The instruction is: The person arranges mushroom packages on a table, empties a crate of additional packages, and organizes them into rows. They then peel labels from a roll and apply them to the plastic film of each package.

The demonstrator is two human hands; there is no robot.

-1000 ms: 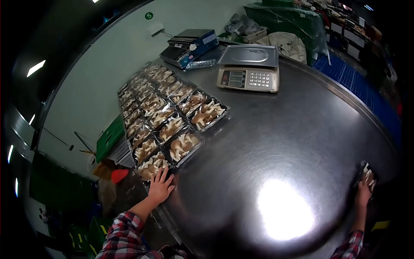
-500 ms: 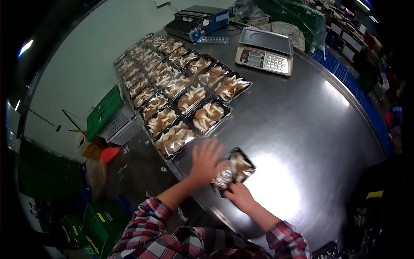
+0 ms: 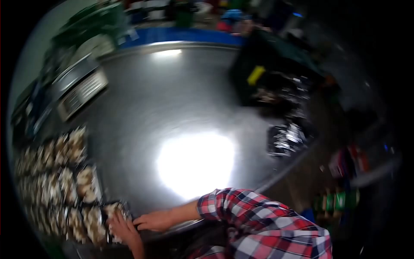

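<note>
Shiny metal table, wrapped mushroom trays in rows, scale, glossy black pack

Trays lie left on the table, scale apparently behind them.

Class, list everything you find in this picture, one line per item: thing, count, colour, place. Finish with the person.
Table: one, silver-grey, centre.
Mushroom packs: many, too blurred to count; brown and white in black trays; rows, lower left.
Scale: one, pale with silver pan, table's far left.
Crate: one, dark with yellow patch, right.
Shiny dark items: count unclear, black and silver, table's right corner.
Blue strip: one, beyond the far edge.
Green covering: one, upper left.
Left hand: one, bare, on the end pack.
Right hand: one, bare, beside it.
Sleeve: one, red-white-navy check, bottom.
</note>
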